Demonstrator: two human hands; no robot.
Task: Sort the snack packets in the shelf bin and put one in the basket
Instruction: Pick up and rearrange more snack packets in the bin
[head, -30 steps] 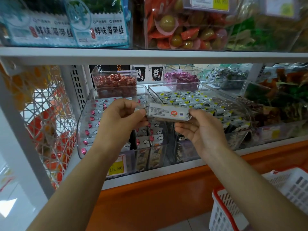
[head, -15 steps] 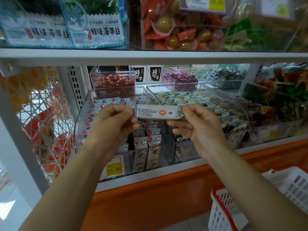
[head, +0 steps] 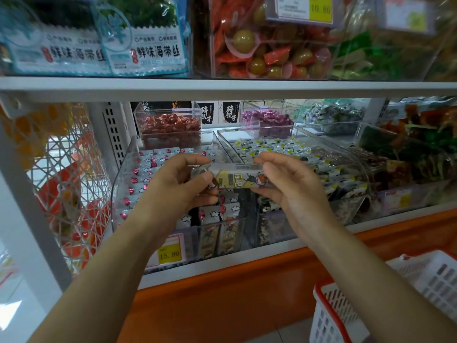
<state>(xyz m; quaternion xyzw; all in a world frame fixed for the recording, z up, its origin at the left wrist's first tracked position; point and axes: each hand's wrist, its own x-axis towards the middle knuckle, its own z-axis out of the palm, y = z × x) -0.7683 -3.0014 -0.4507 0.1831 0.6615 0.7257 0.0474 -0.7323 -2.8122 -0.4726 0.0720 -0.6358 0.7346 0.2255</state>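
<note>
Snack packet [head: 235, 180] hangs level before the shelf bin [head: 118, 194], above the shelf's front edge. Left hand [head: 173, 189] and right hand [head: 291, 191] each pinch one end. Probably light, pliable, slick film: hold by the end seals.

One head-worn wide-angle camera faces forward and slightly down, close to the shelf bin [head: 120, 191].

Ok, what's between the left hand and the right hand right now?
One snack packet spans the gap, seen in the head view: the left hand pinches one end, the right hand the other, in front of the clear shelf bin.
</note>
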